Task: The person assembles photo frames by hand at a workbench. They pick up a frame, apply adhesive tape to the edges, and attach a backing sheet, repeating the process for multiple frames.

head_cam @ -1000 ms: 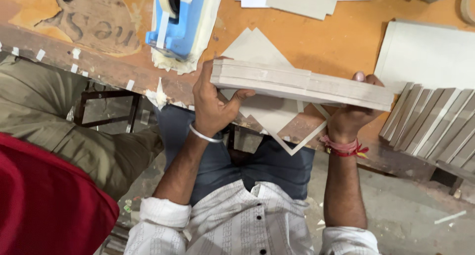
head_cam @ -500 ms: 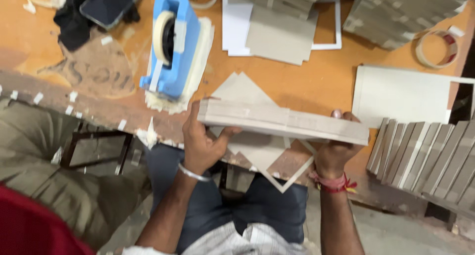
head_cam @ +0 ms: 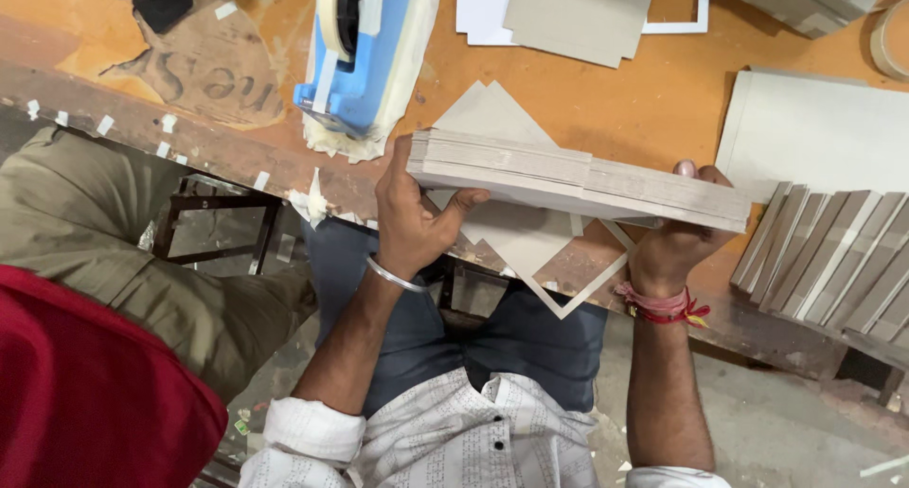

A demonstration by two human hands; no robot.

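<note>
Held thing: a thick stack of grey boards (head_cam: 578, 177), long and flat, held edge-on above the near edge of the table, its right end a little lower than its left.
Left hand (head_cam: 412, 225): at the stack's 9 o'clock end; thumb laid up along the end, fingers curled under the lower edge, closed firmly on the boards. A thin metal bangle (head_cam: 393, 278) circles the wrist.
Right hand (head_cam: 668, 251): at the stack's 4 o'clock end, beneath it; a fingertip shows over the top edge, the rest wrapped under, gripping the boards. Red thread band (head_cam: 661, 304) on the wrist.
Table (head_cam: 606, 100): orange wooden top, worn along the near edge, with bits of white tape stuck to that edge at 9 o'clock of the left hand.
Under the stack: loose grey card squares (head_cam: 516, 242) lying cornerwise, one overhanging the table edge at 6 o'clock of the stack.
Tape dispenser (head_cam: 355, 53): blue, with a pale tape roll, at 11 o'clock of the stack, well apart from it.
Far cards: grey sheet on white paper (head_cam: 578, 15) at 12 o'clock.
Right side: large white sheet (head_cam: 814, 128) at 2 o'clock; a row of grey boards leaning on edge (head_cam: 833, 261) at 3 o'clock, near the right hand.
Neighbour: another person's olive trouser leg (head_cam: 114, 232) and red cloth (head_cam: 85, 384) at 8 o'clock.
</note>
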